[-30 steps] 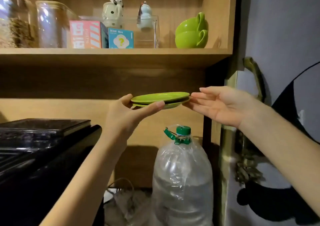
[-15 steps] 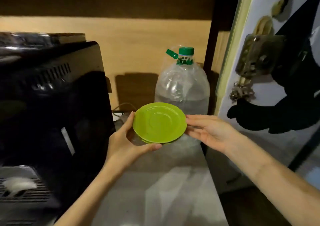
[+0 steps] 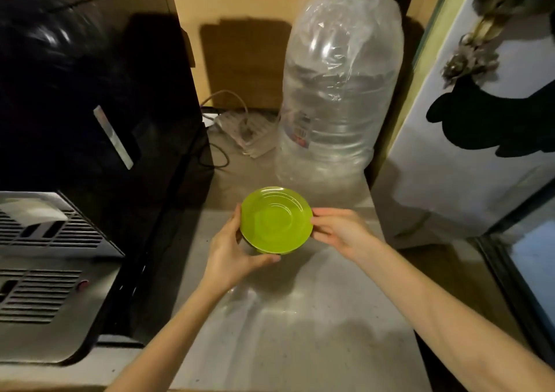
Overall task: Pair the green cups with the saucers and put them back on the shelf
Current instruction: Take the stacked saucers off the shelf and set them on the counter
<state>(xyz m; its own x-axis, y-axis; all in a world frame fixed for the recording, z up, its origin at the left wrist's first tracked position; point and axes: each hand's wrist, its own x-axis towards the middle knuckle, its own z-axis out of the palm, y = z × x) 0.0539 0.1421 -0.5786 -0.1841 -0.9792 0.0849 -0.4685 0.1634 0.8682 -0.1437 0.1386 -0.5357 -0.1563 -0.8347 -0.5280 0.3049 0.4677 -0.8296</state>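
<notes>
Two stacked green saucers (image 3: 276, 220) are held low over the grey countertop (image 3: 300, 316), the top one facing up. My left hand (image 3: 231, 256) cups the stack from the left and underneath, thumb curled below its near rim. My right hand (image 3: 339, 232) pinches the right rim with its fingertips. The lower saucer shows only as a thin edge under the top one. The green cups and the shelf are out of view.
A large clear water bottle (image 3: 336, 91) with a green cap stands just behind the saucers. A black appliance (image 3: 90, 106) with a vented metal top fills the left side. Cables (image 3: 228, 127) lie at the back. A white door (image 3: 480, 121) borders the right.
Both hands brought the saucer stack down from shelf height to just above the countertop, and my view tilted down, losing the shelf and cups.
</notes>
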